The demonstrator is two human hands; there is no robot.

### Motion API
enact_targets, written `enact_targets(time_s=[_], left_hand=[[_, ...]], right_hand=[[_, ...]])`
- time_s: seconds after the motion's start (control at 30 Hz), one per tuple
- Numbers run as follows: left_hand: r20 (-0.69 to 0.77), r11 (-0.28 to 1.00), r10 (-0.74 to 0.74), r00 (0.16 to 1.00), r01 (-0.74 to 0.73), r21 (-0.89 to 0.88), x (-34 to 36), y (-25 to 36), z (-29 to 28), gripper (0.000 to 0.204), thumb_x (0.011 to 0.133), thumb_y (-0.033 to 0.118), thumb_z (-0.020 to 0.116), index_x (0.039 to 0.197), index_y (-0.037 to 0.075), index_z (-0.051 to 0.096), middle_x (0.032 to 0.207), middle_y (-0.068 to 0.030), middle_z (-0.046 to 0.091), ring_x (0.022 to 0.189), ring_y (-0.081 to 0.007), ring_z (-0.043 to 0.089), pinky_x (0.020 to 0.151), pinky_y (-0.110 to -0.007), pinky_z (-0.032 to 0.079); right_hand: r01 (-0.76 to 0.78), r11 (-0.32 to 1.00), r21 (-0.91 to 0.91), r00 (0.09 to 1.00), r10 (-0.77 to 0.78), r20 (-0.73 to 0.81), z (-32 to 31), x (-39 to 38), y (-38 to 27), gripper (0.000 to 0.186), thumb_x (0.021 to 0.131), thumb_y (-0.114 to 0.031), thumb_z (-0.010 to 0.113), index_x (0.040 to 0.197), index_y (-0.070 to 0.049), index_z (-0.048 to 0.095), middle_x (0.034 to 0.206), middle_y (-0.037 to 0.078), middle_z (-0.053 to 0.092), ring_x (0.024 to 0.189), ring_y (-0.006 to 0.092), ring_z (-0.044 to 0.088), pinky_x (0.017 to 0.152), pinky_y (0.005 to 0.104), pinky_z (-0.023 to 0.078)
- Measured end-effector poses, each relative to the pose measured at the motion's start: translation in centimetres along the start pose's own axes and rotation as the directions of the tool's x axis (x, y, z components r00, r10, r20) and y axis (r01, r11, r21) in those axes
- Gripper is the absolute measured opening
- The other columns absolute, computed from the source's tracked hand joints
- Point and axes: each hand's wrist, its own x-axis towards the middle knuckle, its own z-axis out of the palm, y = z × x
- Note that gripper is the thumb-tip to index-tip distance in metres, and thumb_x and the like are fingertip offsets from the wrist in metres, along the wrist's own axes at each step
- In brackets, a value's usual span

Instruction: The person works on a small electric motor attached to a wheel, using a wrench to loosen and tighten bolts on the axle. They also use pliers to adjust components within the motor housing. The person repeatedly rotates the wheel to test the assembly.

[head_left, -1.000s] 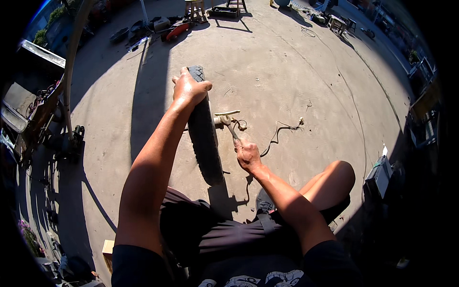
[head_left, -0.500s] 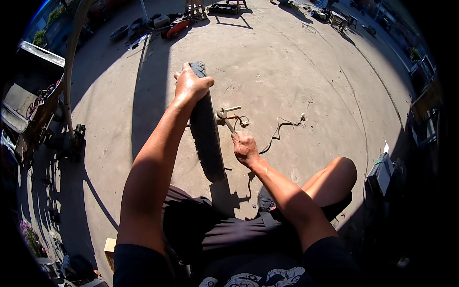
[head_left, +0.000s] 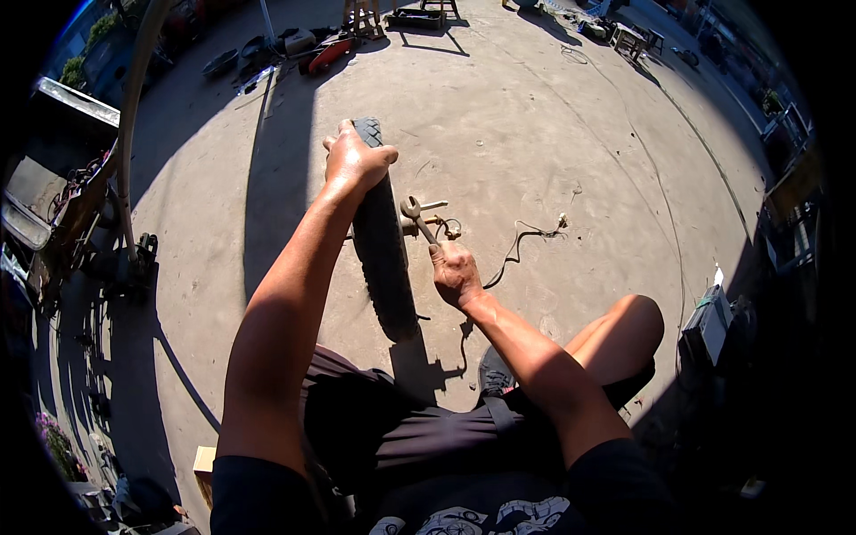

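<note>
A wheel with a black treaded tyre stands upright on the concrete in front of me. My left hand grips the top of the tyre, thumb to the right and fingers over the far left side. My right hand is closed round the handle of an open-end wrench. The wrench's jaw is tilted up beside the wheel's right side, close to the axle; it looks apart from it. A dark cable runs from near the axle to a pale connector on the ground.
A curved pole rises at the left beside a cluttered cart. Past the wheel, a red object and a dark tray lie on the ground. A small bench stands far right, a grey box-like object nearer.
The wrench's jaw has lifted up and away from the axle, with my right hand shifting slightly left and up. My left hand keeps its hold on the tyre.
</note>
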Motion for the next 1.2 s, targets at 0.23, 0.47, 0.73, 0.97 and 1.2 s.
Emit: enact_targets(time_s=[0.23, 0.47, 0.73, 0.97, 1.2], left_hand=[[0.006, 1.0, 0.007, 1.0, -0.007, 0.0, -0.4, 0.6, -0.3, 0.09, 0.063, 0.021, 0.072, 0.139, -0.008, 0.034, 0.133, -0.0358, 0.037, 0.111, -0.0459, 0.059, 0.096, -0.042, 0.051], [-0.008, 0.999, 0.024, 1.0, -0.024, 0.038, 0.0, -0.2, 0.0, 0.093, 0.063, 0.021, 0.072, 0.141, -0.008, 0.031, 0.132, -0.0349, 0.038, 0.105, -0.0442, 0.062, 0.088, -0.041, 0.056], [0.001, 1.0, 0.0, 1.0, 0.0, 0.017, 0.5, -1.0, -1.3, 0.092, 0.065, 0.024, 0.072, 0.142, -0.008, 0.032, 0.134, -0.038, 0.038, 0.106, -0.0421, 0.062, 0.089, -0.04, 0.055], [-0.068, 0.997, 0.053, 0.996, -0.049, 0.057, 0.2, -1.3, -0.5, 0.092, 0.064, 0.023, 0.071, 0.142, -0.007, 0.032, 0.133, -0.0395, 0.038, 0.108, -0.044, 0.06, 0.093, -0.041, 0.053], [-0.053, 0.999, 0.028, 0.998, -0.026, 0.046, -0.4, -0.7, -0.4, 0.09, 0.063, 0.021, 0.071, 0.139, -0.007, 0.033, 0.131, -0.0369, 0.038, 0.11, -0.0454, 0.058, 0.096, -0.042, 0.051]], right_hand=[[0.048, 0.999, 0.024, 0.999, -0.047, -0.022, -0.2, -0.5, -1.4, 0.037, 0.1, -0.028, 0.049, 0.08, 0.002, 0.056, 0.067, 0.029, 0.058, 0.07, 0.0498, 0.061, 0.059, 0.0538, 0.047], [-0.126, 0.991, 0.045, 0.991, 0.127, -0.028, -0.5, -1.3, -1.4, 0.043, 0.101, -0.033, 0.048, 0.078, 0.003, 0.054, 0.064, 0.028, 0.056, 0.065, 0.0494, 0.058, 0.056, 0.053, 0.042], [-0.29, 0.889, -0.353, 0.683, 0.451, 0.574, -2.7, -3.4, 2.3, 0.029, 0.089, -0.02, 0.06, 0.089, 0.007, 0.07, 0.087, 0.033, 0.066, 0.086, 0.0458, 0.067, 0.078, 0.0498, 0.054], [-0.057, 0.9, -0.432, 0.759, 0.32, 0.567, -2.2, 0.3, 1.4, 0.022, 0.078, -0.006, 0.057, 0.09, 0.007, 0.07, 0.09, 0.031, 0.067, 0.09, 0.0449, 0.067, 0.078, 0.0502, 0.055], [-0.04, 0.912, -0.408, 0.767, 0.289, 0.573, -4.2, 1.4, -0.5, 0.022, 0.077, -0.002, 0.055, 0.092, 0.006, 0.069, 0.096, 0.03, 0.067, 0.094, 0.0438, 0.067, 0.077, 0.0507, 0.055]])
